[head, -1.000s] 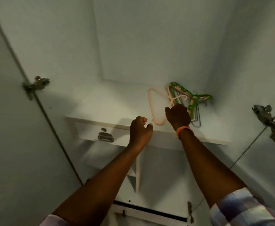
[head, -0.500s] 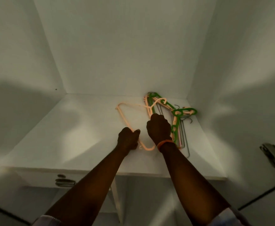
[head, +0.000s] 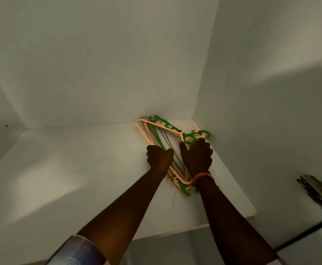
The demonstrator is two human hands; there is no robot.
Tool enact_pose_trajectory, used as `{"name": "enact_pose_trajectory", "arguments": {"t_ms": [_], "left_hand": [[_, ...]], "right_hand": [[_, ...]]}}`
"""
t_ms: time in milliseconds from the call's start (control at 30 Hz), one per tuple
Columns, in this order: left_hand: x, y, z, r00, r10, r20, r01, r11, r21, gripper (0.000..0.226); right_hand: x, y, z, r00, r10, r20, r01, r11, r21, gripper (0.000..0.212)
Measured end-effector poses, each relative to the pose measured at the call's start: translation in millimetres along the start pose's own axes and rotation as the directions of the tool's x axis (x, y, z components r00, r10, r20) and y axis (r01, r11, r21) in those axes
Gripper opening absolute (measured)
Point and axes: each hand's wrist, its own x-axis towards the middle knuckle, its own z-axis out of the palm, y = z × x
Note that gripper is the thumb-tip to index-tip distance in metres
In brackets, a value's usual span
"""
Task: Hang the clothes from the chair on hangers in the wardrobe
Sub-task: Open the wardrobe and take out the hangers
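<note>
Hands now at the corner pile | left hand (head: 159, 156) grips peach plastic hangers (head: 175, 173) | right hand (head: 197, 157) presses flat, fingers spread, on tangled green plastic hangers (head: 189, 137) | I'm gathering them; clothes not yet started

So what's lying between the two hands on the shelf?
In the head view, thin metal wire hangers show in the gap between the left hand and right hand, part of the hanger pile.

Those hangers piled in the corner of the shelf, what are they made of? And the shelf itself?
The green hangers and the peach hangers look like moulded plastic: thick, evenly coloured, with cut-out loops. The thin grey hangers between them look like bare metal wire, slim with a faint shine. The shelf seems to be white laminated board, smooth and matte, though its core is hidden.
</note>
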Motion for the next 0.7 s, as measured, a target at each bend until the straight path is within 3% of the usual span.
{"name": "enact_pose_trajectory", "arguments": {"t_ms": [67, 100, 167, 233, 333, 467, 700], "left_hand": [[9, 6, 1, 0.998, -0.052, 0.027, 0.054, 0.995, -0.082, 0.058], [15, 7, 3, 0.996, -0.067, 0.059, 0.073, 0.990, -0.117, 0.048], [18, 9, 6, 0.989, -0.071, 0.130, 0.091, 0.983, -0.158, 0.025], [20, 8, 10, 0.984, -0.068, 0.166, 0.096, 0.982, -0.162, 0.012], [23, 8, 19, 0.982, -0.082, 0.171, 0.101, 0.990, -0.101, 0.016], [29, 10, 27, 0.980, -0.093, 0.175, 0.101, 0.994, -0.041, 0.017], [37, 2, 19, 0.978, -0.126, 0.165, 0.158, 0.968, -0.196, 0.023]], "right_hand": [[1, -2, 4, 0.993, 0.075, 0.090, -0.064, 0.991, -0.118, 0.112], [1, -1, 5, 0.990, 0.075, 0.122, -0.049, 0.977, -0.209, 0.113], [6, -2, 6, 0.990, 0.048, 0.135, -0.009, 0.961, -0.275, 0.094], [16, -2, 4, 0.981, 0.083, 0.174, -0.046, 0.977, -0.208, 0.073], [28, 1, -1, 0.965, 0.121, 0.233, -0.094, 0.988, -0.123, 0.053], [33, 2, -7, 0.971, 0.047, 0.233, -0.008, 0.986, -0.167, 0.032], [35, 3, -4, 0.969, -0.057, 0.240, 0.117, 0.962, -0.246, 0.025]]}}
